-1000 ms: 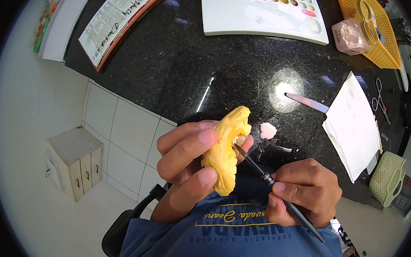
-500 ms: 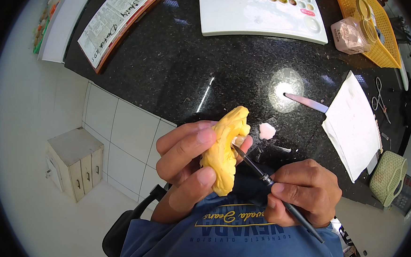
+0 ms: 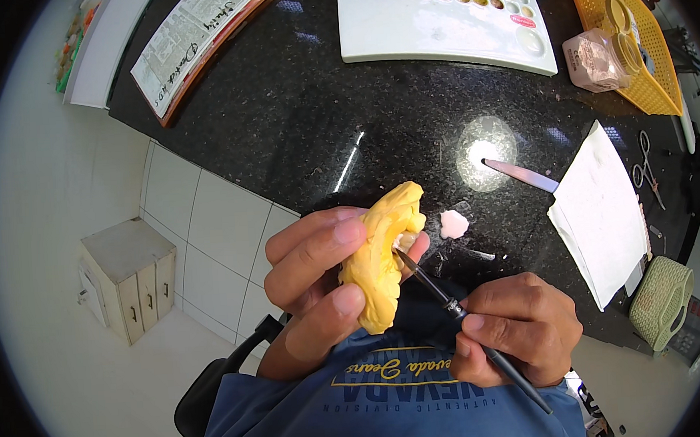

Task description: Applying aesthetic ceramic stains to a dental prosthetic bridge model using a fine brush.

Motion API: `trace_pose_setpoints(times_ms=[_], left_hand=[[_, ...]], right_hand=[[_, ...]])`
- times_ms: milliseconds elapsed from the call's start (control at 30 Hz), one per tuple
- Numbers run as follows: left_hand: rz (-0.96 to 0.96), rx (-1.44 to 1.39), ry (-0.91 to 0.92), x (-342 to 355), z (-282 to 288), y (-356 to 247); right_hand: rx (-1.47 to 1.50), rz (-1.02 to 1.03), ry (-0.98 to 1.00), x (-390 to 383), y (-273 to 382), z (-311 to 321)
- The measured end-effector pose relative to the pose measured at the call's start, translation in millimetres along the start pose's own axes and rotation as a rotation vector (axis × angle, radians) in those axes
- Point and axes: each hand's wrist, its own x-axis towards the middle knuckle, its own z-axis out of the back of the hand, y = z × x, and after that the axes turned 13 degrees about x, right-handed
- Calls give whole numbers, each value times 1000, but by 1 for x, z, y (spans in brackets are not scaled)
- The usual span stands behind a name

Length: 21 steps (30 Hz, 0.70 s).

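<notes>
My left hand (image 3: 313, 265) grips a yellow putty dental mold (image 3: 380, 285), curved and lumpy, between thumb and fingers, tilted upright over my lap at the table's edge. Small off-white, tooth-like pieces (image 3: 407, 240) show in its hollow. My right hand (image 3: 525, 328) pinches a dark, slim-handled brush (image 3: 429, 279) like a pen; its fine tip meets the hollow beside the pale pieces. Whether the tip touches them I cannot tell. On the black table (image 3: 281, 142) just beyond the mold lies a flat pinkish-white blob (image 3: 453, 224) with thin smears near it.
At the back stands a white palette (image 3: 451, 32) with several coloured wells. A yellow basket (image 3: 637, 57) and a jar of pink powder (image 3: 593, 61) are at the far right. Nearer are white paper (image 3: 598, 219), a spatula-like tool (image 3: 523, 173), scissor-handled forceps (image 3: 645, 172) and a green basket (image 3: 661, 302).
Hardly anything differs. My left hand and the mold have shifted very slightly left, while the brush stays at the hollow.
</notes>
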Motion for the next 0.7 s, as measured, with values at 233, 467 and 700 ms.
trace_pose_setpoints(times_ms=[233,467,700], left_hand=[[-22,-18,0,0,0,2],[-21,-12,-25,-2,-2,2],[-20,-3,-39,-2,-1,3]], right_hand=[[1,19,-11,1,-2,-2],[0,-8,7,0,0,1],[27,-78,-170,-9,12,20]])
